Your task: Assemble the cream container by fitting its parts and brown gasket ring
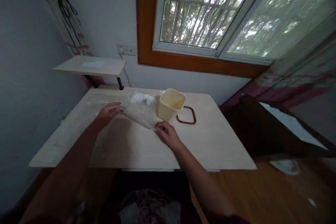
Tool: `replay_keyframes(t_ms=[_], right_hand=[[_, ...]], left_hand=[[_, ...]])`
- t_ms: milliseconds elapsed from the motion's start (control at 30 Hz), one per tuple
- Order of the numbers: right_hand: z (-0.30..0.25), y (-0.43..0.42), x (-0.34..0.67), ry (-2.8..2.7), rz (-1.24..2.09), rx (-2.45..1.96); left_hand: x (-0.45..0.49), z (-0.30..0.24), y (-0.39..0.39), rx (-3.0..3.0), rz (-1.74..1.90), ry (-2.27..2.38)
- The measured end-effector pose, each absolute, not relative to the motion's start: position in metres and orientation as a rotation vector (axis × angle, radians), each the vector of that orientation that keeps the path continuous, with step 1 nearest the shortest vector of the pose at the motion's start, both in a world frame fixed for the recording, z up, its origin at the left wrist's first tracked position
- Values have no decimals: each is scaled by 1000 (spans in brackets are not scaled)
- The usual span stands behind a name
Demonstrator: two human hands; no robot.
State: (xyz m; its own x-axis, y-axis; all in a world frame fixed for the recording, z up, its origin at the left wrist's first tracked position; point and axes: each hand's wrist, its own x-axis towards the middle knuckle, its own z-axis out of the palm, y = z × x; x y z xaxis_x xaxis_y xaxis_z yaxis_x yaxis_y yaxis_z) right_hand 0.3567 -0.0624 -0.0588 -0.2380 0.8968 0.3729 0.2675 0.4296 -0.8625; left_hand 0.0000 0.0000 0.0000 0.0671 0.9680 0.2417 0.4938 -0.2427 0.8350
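A clear plastic bag point(140, 110) stretches between my two hands, just above the desk top. My left hand point(109, 112) pinches its left corner, and my right hand point(168, 133) grips the right corner. Whitish crumpled material shows at the bag's far end; I cannot tell whether it is inside or part of the bag. Right behind my right hand stands a cream-coloured bin point(171, 104), upright with its mouth open. Beside the bin a reddish-brown square ring point(194, 116) lies flat on the desk.
The pale wooden desk point(210, 140) stands against the wall below a window point(194, 10). A small raised shelf point(91, 65) rises at the back left. On the right is a dark piece of furniture point(262, 133) with something white on it.
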Motion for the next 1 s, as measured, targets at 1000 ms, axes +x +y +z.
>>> replay_keyframes(t_ms=[1000], right_hand=[[-22,-68,328,-1113,994,-1119]], left_hand=[[48,12,-19,1525,1169,1298]])
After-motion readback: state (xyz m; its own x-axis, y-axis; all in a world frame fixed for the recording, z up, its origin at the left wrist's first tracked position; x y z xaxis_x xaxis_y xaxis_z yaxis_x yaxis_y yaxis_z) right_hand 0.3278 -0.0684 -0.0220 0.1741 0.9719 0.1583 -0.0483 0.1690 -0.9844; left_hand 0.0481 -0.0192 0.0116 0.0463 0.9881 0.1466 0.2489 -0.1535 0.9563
